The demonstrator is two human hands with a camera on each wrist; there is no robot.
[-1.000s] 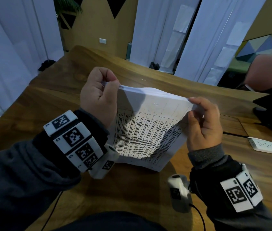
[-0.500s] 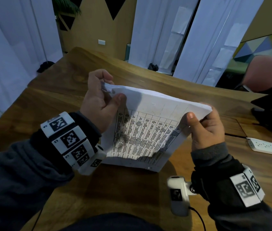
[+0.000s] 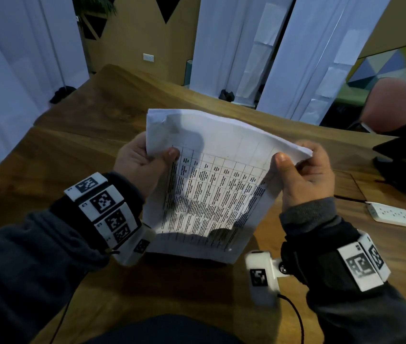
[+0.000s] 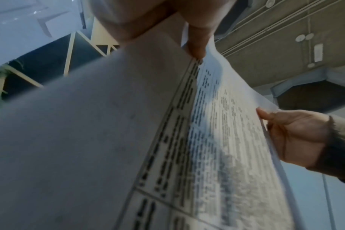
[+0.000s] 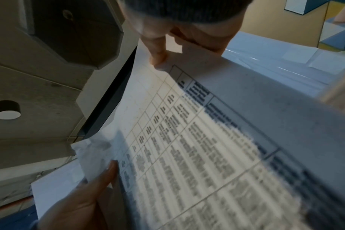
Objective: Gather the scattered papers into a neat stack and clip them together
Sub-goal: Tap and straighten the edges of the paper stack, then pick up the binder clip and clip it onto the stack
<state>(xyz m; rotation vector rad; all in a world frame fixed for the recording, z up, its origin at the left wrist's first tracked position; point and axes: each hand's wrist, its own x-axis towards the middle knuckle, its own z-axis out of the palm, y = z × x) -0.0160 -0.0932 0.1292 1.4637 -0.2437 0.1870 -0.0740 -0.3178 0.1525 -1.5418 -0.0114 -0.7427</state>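
hands: left hand [image 3: 144, 167] and right hand [image 3: 303, 175] each pinch a side edge
papers: white printed-table sheets [image 3: 212, 194] upright between them, long axis vertical, bottom edge towards the wooden table [image 3: 72, 150]

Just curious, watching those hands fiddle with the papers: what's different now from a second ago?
The left hand slid down from the top corner of the papers to their left edge; that corner now stands free. The right hand still pinches the right corner, and the papers remain upright on the table.
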